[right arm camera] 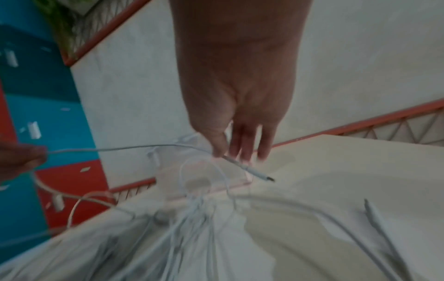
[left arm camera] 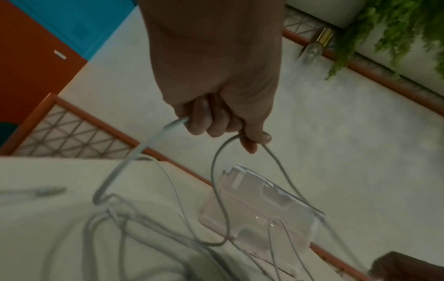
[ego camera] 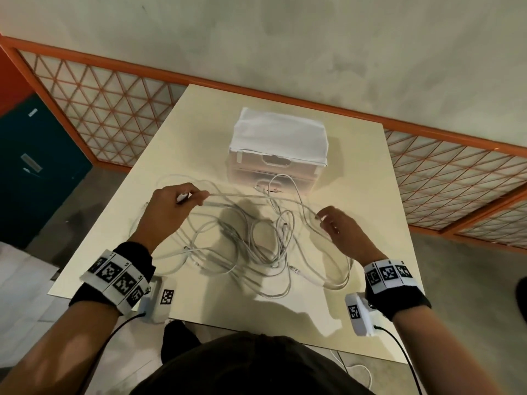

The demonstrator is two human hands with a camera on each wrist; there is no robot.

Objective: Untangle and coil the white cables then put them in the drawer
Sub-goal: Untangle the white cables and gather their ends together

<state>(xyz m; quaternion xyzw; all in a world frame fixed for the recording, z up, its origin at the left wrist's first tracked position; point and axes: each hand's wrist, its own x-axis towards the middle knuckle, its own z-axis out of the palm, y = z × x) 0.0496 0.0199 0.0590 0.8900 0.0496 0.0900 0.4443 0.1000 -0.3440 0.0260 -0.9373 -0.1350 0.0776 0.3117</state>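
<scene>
Left hand (ego camera: pixel 168 203) grips one thin white cable (ego camera: pixel 242 196), right hand (ego camera: pixel 339 223) pinches its plug end, in front of the clear plastic drawer box (ego camera: pixel 278 169) — pulling taut risks cinching the tangle (ego camera: pixel 256 243).

smooth white cables (ego camera: pixel 251 238) on a matt table (ego camera: pixel 370 172); clear glossy plastic drawer (ego camera: pixel 273 178).

Black wristbands (ego camera: pixel 134 253); white tag-marked cuffs (ego camera: pixel 115 282)
</scene>
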